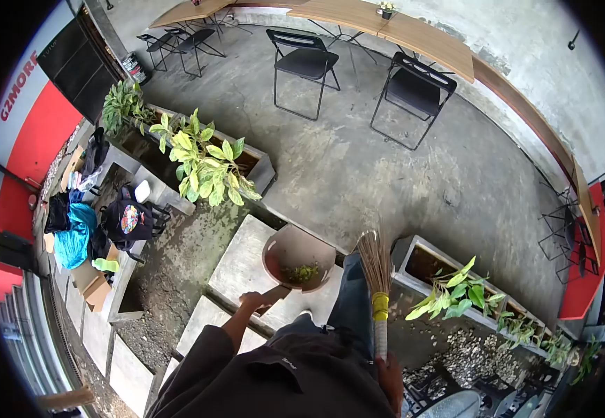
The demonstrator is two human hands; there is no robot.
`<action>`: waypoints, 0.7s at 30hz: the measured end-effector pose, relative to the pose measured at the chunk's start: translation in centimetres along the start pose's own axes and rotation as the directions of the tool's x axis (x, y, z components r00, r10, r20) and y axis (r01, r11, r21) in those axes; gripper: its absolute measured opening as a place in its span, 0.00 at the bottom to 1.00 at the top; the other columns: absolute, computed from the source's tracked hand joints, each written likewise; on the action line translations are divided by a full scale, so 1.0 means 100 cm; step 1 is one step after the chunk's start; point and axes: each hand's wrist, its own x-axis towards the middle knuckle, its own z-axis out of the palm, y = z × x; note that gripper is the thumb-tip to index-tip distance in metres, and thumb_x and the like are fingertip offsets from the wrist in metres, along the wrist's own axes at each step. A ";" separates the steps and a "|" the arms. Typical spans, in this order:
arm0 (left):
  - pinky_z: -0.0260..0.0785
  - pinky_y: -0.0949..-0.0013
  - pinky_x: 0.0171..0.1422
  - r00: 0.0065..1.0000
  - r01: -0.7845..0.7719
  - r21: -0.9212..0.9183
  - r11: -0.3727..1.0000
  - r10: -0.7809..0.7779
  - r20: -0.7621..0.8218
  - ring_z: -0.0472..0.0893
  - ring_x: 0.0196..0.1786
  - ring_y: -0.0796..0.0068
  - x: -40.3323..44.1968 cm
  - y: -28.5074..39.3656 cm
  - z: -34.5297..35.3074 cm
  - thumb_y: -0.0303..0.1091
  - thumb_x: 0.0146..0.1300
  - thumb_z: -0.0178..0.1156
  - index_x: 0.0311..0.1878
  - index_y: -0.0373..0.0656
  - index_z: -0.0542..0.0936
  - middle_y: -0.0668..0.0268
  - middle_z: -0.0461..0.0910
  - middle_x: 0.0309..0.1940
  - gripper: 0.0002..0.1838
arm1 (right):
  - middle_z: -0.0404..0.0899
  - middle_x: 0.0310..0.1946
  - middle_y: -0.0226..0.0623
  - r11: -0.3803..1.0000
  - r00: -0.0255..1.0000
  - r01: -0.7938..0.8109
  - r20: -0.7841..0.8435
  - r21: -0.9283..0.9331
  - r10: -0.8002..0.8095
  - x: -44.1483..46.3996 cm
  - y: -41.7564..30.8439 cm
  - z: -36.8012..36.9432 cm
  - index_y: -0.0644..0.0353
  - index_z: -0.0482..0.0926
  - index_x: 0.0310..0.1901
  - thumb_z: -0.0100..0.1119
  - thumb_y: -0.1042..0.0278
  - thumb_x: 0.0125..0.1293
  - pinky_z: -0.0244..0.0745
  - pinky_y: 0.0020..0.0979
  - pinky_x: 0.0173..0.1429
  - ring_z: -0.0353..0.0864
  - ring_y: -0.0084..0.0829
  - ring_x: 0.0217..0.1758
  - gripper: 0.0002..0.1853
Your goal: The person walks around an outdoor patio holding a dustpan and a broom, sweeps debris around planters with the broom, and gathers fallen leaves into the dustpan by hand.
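My left hand point(252, 302) is closed around the handle of a brownish dustpan point(309, 244), which is over the pale paving slabs in front of my legs. Green and yellowish leaf bits point(301, 273) lie inside the pan. My right hand point(389, 376) grips the lower end of a stick broom point(379, 279) beside my right leg. Its thin brown bristles point forward, away from me, and a yellow band wraps their base. The bristle tips appear near the concrete floor's edge; whether they touch it I cannot tell.
Planters with leafy plants point(201, 160) stand ahead on the left, and another planter point(414, 244) is on the right. Bags, including a black backpack point(132, 219), rest on a ledge at left. Folding chairs point(306, 61) and a wooden counter point(421, 42) are farther back.
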 end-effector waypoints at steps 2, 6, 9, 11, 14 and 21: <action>0.70 0.60 0.63 0.999 0.053 0.002 0.999 -0.053 -0.004 0.78 0.61 0.60 -0.007 0.021 -0.018 0.69 0.51 0.60 0.58 0.50 0.80 0.60 0.80 0.57 0.39 | 0.82 0.40 0.54 0.999 1.000 0.031 0.004 -0.020 -0.031 0.037 -0.018 -0.025 0.67 0.75 0.55 0.52 0.55 0.67 0.72 0.43 0.51 0.82 0.49 0.46 0.24; 0.71 0.60 0.61 0.996 0.081 -0.001 0.997 -0.081 -0.033 0.80 0.59 0.63 -0.014 0.050 -0.039 0.62 0.53 0.60 0.54 0.52 0.83 0.61 0.82 0.54 0.31 | 0.80 0.40 0.54 0.989 0.979 0.111 0.159 0.102 -0.127 0.130 -0.063 -0.083 0.70 0.73 0.57 0.54 0.51 0.68 0.72 0.41 0.50 0.81 0.45 0.46 0.28; 0.73 0.56 0.56 0.982 0.189 0.050 0.981 -0.189 -0.008 0.81 0.58 0.65 0.038 0.058 -0.017 0.67 0.46 0.63 0.54 0.53 0.83 0.65 0.82 0.54 0.36 | 0.80 0.43 0.55 0.972 0.957 0.211 0.179 0.105 -0.228 0.202 -0.114 -0.126 0.67 0.73 0.58 0.54 0.55 0.68 0.73 0.41 0.51 0.80 0.46 0.49 0.25; 0.72 0.55 0.56 0.957 0.289 0.057 0.956 -0.290 0.014 0.79 0.59 0.64 0.039 0.072 -0.026 0.66 0.43 0.66 0.55 0.54 0.82 0.67 0.81 0.56 0.37 | 0.80 0.46 0.57 0.967 0.948 0.252 0.194 0.029 -0.253 0.249 -0.157 -0.159 0.64 0.73 0.59 0.54 0.56 0.67 0.72 0.42 0.53 0.80 0.49 0.51 0.24; 0.72 0.56 0.58 0.925 0.369 0.007 0.929 -0.368 0.095 0.78 0.60 0.58 0.020 0.077 -0.062 0.56 0.42 0.71 0.56 0.52 0.81 0.62 0.80 0.56 0.35 | 0.82 0.42 0.55 0.934 0.897 0.352 0.307 -0.058 -0.319 0.302 -0.222 -0.204 0.64 0.70 0.61 0.54 0.58 0.68 0.76 0.43 0.47 0.84 0.47 0.43 0.25; 0.76 0.52 0.50 0.695 0.511 -0.738 0.440 -0.717 0.054 0.82 0.51 0.51 -0.030 0.034 -0.050 0.40 0.44 0.74 0.44 0.40 0.79 0.50 0.82 0.45 0.24 | 0.80 0.23 0.43 0.882 0.882 0.410 0.350 -0.234 -0.317 0.383 -0.316 -0.258 0.61 0.70 0.57 0.55 0.57 0.67 0.78 0.38 0.28 0.84 0.38 0.23 0.22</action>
